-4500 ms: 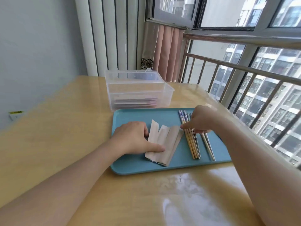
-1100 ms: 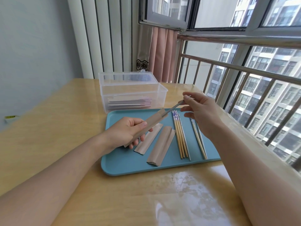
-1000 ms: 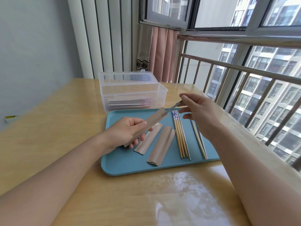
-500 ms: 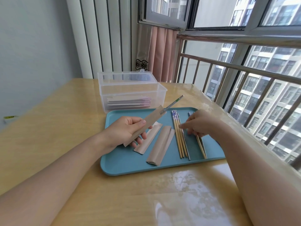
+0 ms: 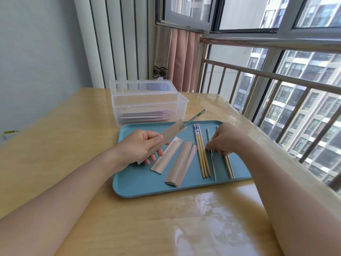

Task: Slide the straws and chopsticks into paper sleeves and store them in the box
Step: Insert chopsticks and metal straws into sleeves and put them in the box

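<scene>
I am holding a thin, bendy paper sleeve (image 5: 162,140) gently by its middle in my left hand (image 5: 140,146), a stick poking out its top, while my right hand (image 5: 224,139) is pinching a slippery metal chopstick (image 5: 212,159) under its fingertips on the tray (image 5: 140,185).

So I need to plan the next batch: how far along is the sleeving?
Done: a stack of filled sleeves lies in the clear box. In hand: the left hand holds a sleeve with one chopstick sticking out; the right hand reaches among loose sticks. Left: three wooden chopsticks and two empty sleeves on the tray.
</scene>
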